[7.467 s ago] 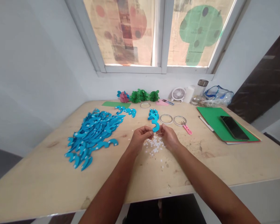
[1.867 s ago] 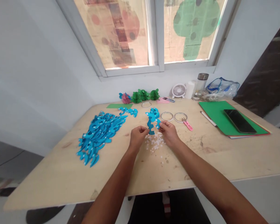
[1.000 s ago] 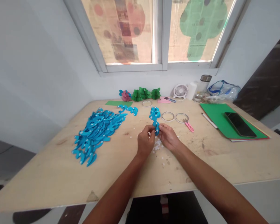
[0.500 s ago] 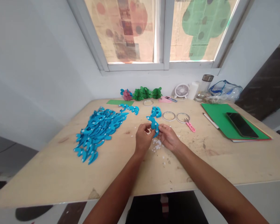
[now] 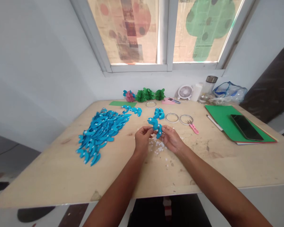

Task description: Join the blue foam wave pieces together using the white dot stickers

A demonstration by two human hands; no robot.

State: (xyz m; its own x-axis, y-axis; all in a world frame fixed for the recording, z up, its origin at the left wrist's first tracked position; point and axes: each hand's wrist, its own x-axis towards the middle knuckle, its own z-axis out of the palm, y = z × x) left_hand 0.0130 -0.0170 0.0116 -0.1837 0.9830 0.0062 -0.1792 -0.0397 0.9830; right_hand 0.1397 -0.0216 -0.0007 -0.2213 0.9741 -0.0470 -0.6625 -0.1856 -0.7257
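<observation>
Between my two hands, just above the table, is a blue curved paper piece [image 5: 153,122] with small white squares on it. My left hand [image 5: 142,137] pinches its lower left side. The fingertips of my right hand [image 5: 171,138] close on its right end, where a second blue curve hangs down. White paper scraps [image 5: 159,146] lie scattered on the table beneath my hands. Just beyond, a small group of blue paper pieces [image 5: 159,113] rests on the wood. To the left spreads a large pile of similar blue paper pieces [image 5: 100,130].
Rolls of tape [image 5: 172,117] and pink-handled snips [image 5: 193,127] lie to the right. Farther right, a phone [image 5: 246,126] rests on green sheets [image 5: 223,123] beside a white pen [image 5: 214,123]. Green paper shapes [image 5: 148,94], a small fan [image 5: 185,92] and a bottle [image 5: 208,87] line the wall.
My left hand has shifted slightly left and down along the blue paper piece, which now shows more of its upper curve. More white scraps are visible below.
</observation>
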